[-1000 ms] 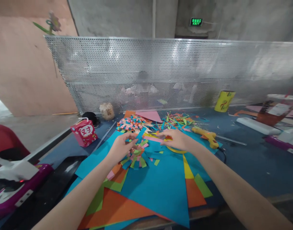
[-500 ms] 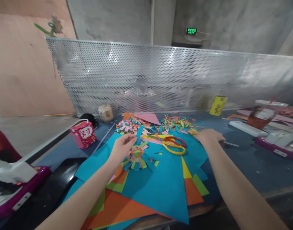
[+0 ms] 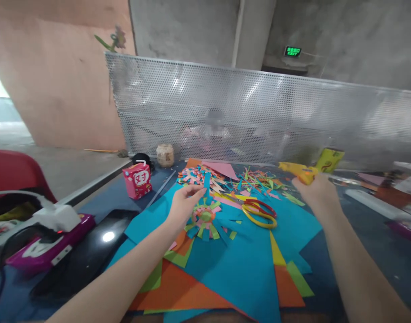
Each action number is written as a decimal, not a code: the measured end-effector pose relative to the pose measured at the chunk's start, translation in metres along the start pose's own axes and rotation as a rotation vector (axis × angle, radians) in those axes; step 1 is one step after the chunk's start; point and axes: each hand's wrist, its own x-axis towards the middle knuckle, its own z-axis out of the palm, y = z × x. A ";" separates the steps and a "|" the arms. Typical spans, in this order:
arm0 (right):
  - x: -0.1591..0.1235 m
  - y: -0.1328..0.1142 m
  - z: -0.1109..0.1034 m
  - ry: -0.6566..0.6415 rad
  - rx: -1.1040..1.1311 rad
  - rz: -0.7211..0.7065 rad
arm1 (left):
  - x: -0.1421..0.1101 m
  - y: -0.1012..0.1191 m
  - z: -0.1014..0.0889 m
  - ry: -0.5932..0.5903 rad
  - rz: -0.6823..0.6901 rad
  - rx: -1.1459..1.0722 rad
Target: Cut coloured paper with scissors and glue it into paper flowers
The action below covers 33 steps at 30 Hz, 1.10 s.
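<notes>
My left hand [image 3: 187,202] pinches a blue paper strip [image 3: 207,180] that stands upright from the fingertips. Just below it, a layered paper flower [image 3: 205,216] in green, orange, pink and blue lies on large blue paper sheets [image 3: 245,264]. My right hand [image 3: 321,193] grips a yellow hot glue gun [image 3: 297,169], raised above the table with its nozzle pointing left. Between the hands lie scissors [image 3: 259,213] with red and yellow handles. Loose blue strips [image 3: 225,222] fan out to the right of the flower.
Behind are paper scraps [image 3: 255,179] and a pile of fringed pieces [image 3: 198,174]. A red box [image 3: 138,180], jar [image 3: 165,155], black phone [image 3: 87,251] and purple power strip [image 3: 54,246] stand left. A yellow roll [image 3: 329,160] is near the perforated metal screen [image 3: 198,98].
My right hand has lifted the glue gun off the table and brought it up. My left hand still pinches the blue strip. The view has turned a little left.
</notes>
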 end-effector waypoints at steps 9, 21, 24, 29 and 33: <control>-0.073 -0.093 -0.003 0.106 0.260 -0.450 | -0.004 0.007 -0.001 0.013 -0.091 -0.100; -0.080 -0.086 0.004 0.133 0.180 -0.610 | -0.008 0.009 0.004 0.021 -0.134 -0.084; -0.082 -0.089 0.002 0.127 0.204 -0.637 | -0.008 0.009 0.004 0.027 -0.133 -0.063; -0.082 -0.091 -0.001 0.096 0.218 -0.681 | -0.007 0.010 0.004 0.035 -0.152 -0.050; -0.082 -0.091 0.000 0.112 0.192 -0.722 | -0.007 0.010 0.004 0.046 -0.160 -0.058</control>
